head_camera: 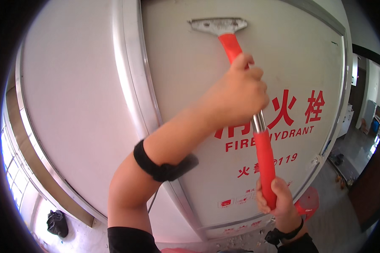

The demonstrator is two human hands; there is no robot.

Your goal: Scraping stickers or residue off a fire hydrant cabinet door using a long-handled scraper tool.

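Note:
A long-handled scraper (263, 158) with red grips and a bare metal section in its shaft stands nearly upright before me. My left hand (247, 87) is wrapped around the upper grip, below the wide metal blade head (220, 27). Lower down, my right hand (280, 196) holds the bottom end of the red handle. Behind the tool is a pale fire-hydrant cabinet door (183, 82) bearing red writing, partly hidden by my left hand and the handle. The blade head lies over the upper door; whether it touches the surface I cannot tell.
A metal frame (134, 63) separates the door from a plain white panel (72, 95) at left. Scraps (240, 242) litter the floor below. A black plastic bag (57, 223) sits at lower left, a red plastic object (308, 202) at lower right. A room opens at far right.

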